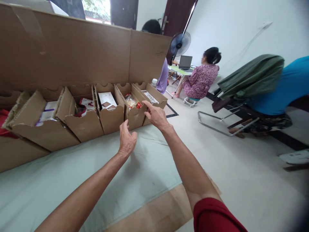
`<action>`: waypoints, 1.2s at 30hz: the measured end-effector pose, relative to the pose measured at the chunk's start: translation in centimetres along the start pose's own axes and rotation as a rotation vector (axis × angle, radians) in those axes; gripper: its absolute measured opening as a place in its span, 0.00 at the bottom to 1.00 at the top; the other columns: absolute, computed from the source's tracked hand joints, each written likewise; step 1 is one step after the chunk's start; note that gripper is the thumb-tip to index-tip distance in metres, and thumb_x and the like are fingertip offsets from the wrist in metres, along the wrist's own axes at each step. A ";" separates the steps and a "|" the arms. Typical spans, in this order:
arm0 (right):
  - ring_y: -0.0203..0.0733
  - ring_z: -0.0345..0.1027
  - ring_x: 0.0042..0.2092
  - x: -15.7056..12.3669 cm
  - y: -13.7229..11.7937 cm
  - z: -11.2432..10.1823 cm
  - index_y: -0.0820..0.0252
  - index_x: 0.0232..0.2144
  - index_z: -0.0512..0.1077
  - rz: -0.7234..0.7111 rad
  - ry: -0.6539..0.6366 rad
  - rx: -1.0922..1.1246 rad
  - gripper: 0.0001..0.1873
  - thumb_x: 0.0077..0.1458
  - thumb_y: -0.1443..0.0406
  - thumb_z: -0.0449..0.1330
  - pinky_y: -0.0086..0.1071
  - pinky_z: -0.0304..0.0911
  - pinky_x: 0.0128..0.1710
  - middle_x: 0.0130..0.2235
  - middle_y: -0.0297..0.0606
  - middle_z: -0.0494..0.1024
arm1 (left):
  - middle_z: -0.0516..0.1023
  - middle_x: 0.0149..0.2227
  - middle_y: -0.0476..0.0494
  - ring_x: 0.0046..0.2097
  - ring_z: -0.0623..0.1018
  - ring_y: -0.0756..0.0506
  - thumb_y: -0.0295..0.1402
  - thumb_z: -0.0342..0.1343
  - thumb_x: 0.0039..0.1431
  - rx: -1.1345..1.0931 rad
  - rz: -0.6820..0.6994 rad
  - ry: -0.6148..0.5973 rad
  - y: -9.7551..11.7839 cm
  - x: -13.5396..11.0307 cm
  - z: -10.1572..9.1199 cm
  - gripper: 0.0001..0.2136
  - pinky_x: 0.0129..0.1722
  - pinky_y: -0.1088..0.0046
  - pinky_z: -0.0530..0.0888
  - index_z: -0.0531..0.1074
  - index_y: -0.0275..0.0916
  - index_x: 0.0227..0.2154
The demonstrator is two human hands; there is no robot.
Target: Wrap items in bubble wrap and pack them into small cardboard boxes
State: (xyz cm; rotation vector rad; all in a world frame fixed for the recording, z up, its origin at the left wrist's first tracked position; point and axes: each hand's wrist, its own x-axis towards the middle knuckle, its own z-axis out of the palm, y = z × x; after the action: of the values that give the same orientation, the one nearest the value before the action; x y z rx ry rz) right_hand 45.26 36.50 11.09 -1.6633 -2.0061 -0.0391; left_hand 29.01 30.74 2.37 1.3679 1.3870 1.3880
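Observation:
A row of open cardboard boxes stands on a pale green sheet [72, 180] in front of me. My right hand [155, 116] reaches to the second box from the right [134, 117], fingers apart, forefinger over its rim beside a clear packet with a red end [132, 102]. My left hand [126, 140] hovers just in front of the same box, fingers loosely curled, holding nothing I can see. The rightmost box [154, 96] holds a white printed card. The box to the left [109, 117] holds a white packet.
A tall cardboard wall [72, 54] backs the boxes. Two more boxes [82, 124] [38, 129] lie further left. A seated person in a pink patterned top [200, 80] faces a laptop. A fan [180, 43], a folding chair with green cloth [251, 77] and a person in blue [289, 87] are on the right.

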 end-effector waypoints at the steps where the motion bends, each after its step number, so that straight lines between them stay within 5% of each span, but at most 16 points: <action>1: 0.50 0.77 0.43 0.4 -0.6 -0.5 0.49 0.55 0.77 0.020 -0.046 -0.079 0.23 0.58 0.67 0.61 0.37 0.66 0.45 0.39 0.37 0.85 | 0.67 0.61 0.29 0.61 0.73 0.34 0.25 0.55 0.47 0.012 -0.001 -0.009 0.0 0.2 0.1 0.35 0.60 0.55 0.73 0.64 0.34 0.63; 7: 0.51 0.78 0.49 0.4 -2.9 -2.2 0.53 0.48 0.79 0.106 -0.135 -0.278 0.13 0.64 0.63 0.58 0.37 0.66 0.46 0.45 0.40 0.86 | 0.67 0.64 0.28 0.65 0.70 0.33 0.25 0.56 0.47 0.062 -0.011 -0.064 0.3 0.9 -0.5 0.37 0.66 0.53 0.68 0.63 0.32 0.65; 13: 0.51 0.80 0.46 -1.3 -7.8 -3.2 0.53 0.64 0.67 0.055 -0.084 -0.252 0.24 0.67 0.62 0.57 0.38 0.68 0.46 0.43 0.42 0.86 | 0.63 0.68 0.27 0.66 0.69 0.32 0.29 0.56 0.51 0.068 -0.022 -0.126 1.2 -2.6 -3.5 0.34 0.63 0.48 0.70 0.63 0.34 0.65; 18: 0.53 0.80 0.49 -0.2 -14.2 -0.4 0.54 0.64 0.67 -0.138 -0.240 -0.186 0.25 0.67 0.63 0.58 0.38 0.71 0.45 0.47 0.44 0.85 | 0.60 0.70 0.32 0.68 0.67 0.34 0.35 0.55 0.57 0.038 -0.057 -0.138 1.9 -8.9 -7.4 0.31 0.64 0.50 0.70 0.63 0.39 0.64; 21: 0.52 0.79 0.51 0.9 -15.3 1.4 0.57 0.56 0.74 -0.107 -0.282 -0.169 0.18 0.66 0.68 0.56 0.37 0.70 0.46 0.49 0.47 0.85 | 0.60 0.71 0.33 0.67 0.68 0.33 0.38 0.56 0.57 0.062 -0.132 -0.105 1.5 -11.3 -10.7 0.29 0.63 0.47 0.69 0.66 0.41 0.62; 24: 0.51 0.80 0.50 -0.2 -15.5 1.0 0.59 0.51 0.78 -0.056 -0.260 -0.150 0.16 0.68 0.69 0.53 0.36 0.69 0.46 0.48 0.48 0.85 | 0.60 0.71 0.34 0.66 0.69 0.32 0.41 0.57 0.57 0.092 -0.184 -0.041 0.7 -12.4 -14.2 0.27 0.63 0.44 0.69 0.69 0.42 0.60; 27: 0.52 0.80 0.48 -4.8 -15.3 -1.6 0.60 0.49 0.78 -0.053 -0.226 -0.130 0.15 0.69 0.67 0.52 0.37 0.69 0.45 0.45 0.46 0.86 | 0.64 0.68 0.31 0.65 0.70 0.31 0.42 0.58 0.56 0.075 -0.215 0.053 0.2 -12.9 -17.3 0.29 0.62 0.44 0.70 0.68 0.41 0.61; 33: 0.43 0.80 0.38 -20.1 -10.3 -8.2 0.53 0.41 0.78 -0.048 -0.175 0.132 0.09 0.66 0.64 0.57 0.34 0.71 0.41 0.38 0.35 0.85 | 0.68 0.65 0.29 0.61 0.74 0.30 0.43 0.58 0.55 0.063 -0.341 0.130 0.0 -14.6 -20.7 0.35 0.60 0.41 0.71 0.63 0.40 0.66; 36: 0.44 0.81 0.43 -26.2 -6.9 -9.8 0.48 0.59 0.71 0.091 -0.045 0.319 0.20 0.66 0.61 0.58 0.37 0.75 0.45 0.52 0.40 0.83 | 0.67 0.65 0.28 0.63 0.73 0.30 0.41 0.59 0.55 0.080 -0.287 0.103 0.0 -15.7 -20.7 0.35 0.61 0.43 0.71 0.62 0.39 0.67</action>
State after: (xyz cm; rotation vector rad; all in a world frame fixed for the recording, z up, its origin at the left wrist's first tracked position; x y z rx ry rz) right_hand 45.26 7.73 10.82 -1.5563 -1.8519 0.3357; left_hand 11.54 11.53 2.59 1.1069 1.6505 1.2368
